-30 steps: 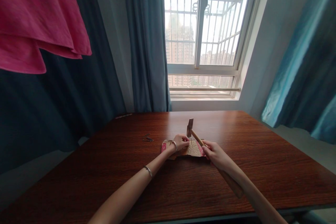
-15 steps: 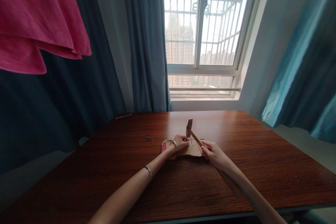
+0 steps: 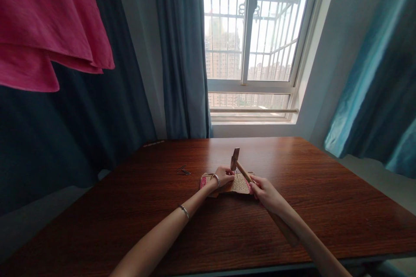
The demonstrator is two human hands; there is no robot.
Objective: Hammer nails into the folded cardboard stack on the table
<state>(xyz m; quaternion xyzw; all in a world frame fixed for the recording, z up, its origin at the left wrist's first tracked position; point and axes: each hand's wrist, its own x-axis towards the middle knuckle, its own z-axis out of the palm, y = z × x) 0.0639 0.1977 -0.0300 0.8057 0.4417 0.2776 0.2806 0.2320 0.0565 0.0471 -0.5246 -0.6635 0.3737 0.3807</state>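
My right hand point(image 3: 264, 191) is wrapped round the wooden handle of a small hammer point(image 3: 239, 165), whose metal head stands just above a thin nail. My left hand point(image 3: 222, 175) pinches that nail upright on a tan board point(image 3: 239, 184) with rows of small dots and pink edges. The board lies flat on the brown wooden table point(image 3: 208, 225). A ring is on my left hand and a bracelet on its wrist.
Several loose nails point(image 3: 183, 170) lie on the table to the left of the board. A window point(image 3: 250, 43) with bars is behind the table, with blue curtains on both sides. A pink cloth point(image 3: 48, 26) hangs at the upper left.
The hammer head and my right hand have shifted only slightly. My left hand stays on the nail.
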